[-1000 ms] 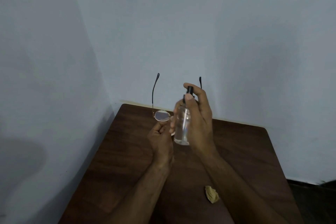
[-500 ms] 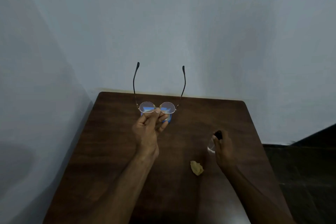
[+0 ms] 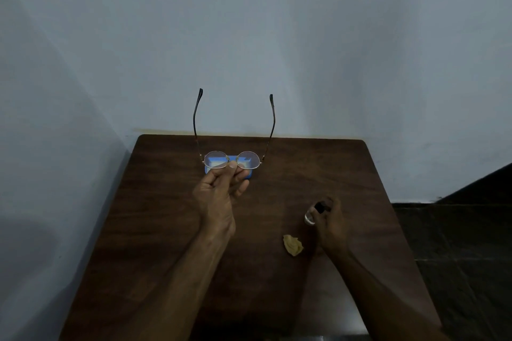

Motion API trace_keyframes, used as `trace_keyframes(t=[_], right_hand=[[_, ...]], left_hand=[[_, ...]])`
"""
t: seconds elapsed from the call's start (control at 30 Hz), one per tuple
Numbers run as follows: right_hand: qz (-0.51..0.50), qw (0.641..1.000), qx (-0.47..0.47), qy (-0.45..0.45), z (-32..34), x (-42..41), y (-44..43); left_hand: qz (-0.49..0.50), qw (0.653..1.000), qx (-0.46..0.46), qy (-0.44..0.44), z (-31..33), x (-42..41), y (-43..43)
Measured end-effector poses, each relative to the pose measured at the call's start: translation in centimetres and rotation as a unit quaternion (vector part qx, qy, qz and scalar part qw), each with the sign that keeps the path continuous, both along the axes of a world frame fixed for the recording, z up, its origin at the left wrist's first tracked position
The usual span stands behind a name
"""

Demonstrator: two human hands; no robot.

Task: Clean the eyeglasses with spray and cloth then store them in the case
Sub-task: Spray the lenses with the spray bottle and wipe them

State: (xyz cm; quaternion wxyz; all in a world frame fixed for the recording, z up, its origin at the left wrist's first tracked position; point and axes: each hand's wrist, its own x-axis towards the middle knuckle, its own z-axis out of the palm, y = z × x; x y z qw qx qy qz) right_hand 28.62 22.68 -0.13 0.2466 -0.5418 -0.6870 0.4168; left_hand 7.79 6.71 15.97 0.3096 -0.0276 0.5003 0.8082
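On the dark brown wooden table (image 3: 166, 230), the left hand (image 3: 219, 196) pinches the thin gold wire-rimmed eyeglasses (image 3: 249, 158) at the bridge between thumb and fingertips. It holds them above the blue glasses case (image 3: 249, 175) at twelve o'clock, lenses running nine to three and both temples pointing toward twelve. The right hand (image 3: 331, 223), out at three o'clock, curls round the small clear spray bottle with the black cap (image 3: 311, 216). The crumpled yellow cloth (image 3: 292, 244) lies just beside it at its seven o'clock, so I judge the right hand is much the nearer to it.
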Motion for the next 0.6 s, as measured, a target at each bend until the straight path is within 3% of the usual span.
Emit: trace_keyframes(t=[0.23,0.37,0.6], right_hand=[[-0.104,0.992,-0.062,-0.024,-3.8,2.1,-4.8],[0.032,0.99,0.009,-0.134,-4.1,1.3,-7.0],[0.235,0.947,0.081,-0.204,-5.0,-1.3,-6.6]], left_hand=[[0.002,1.0,0.003,-0.001,-0.1,0.0,0.1],[-0.003,1.0,-0.002,0.003,-0.2,-0.1,0.3],[-0.001,1.0,-0.003,0.006,-0.1,0.1,0.3]])
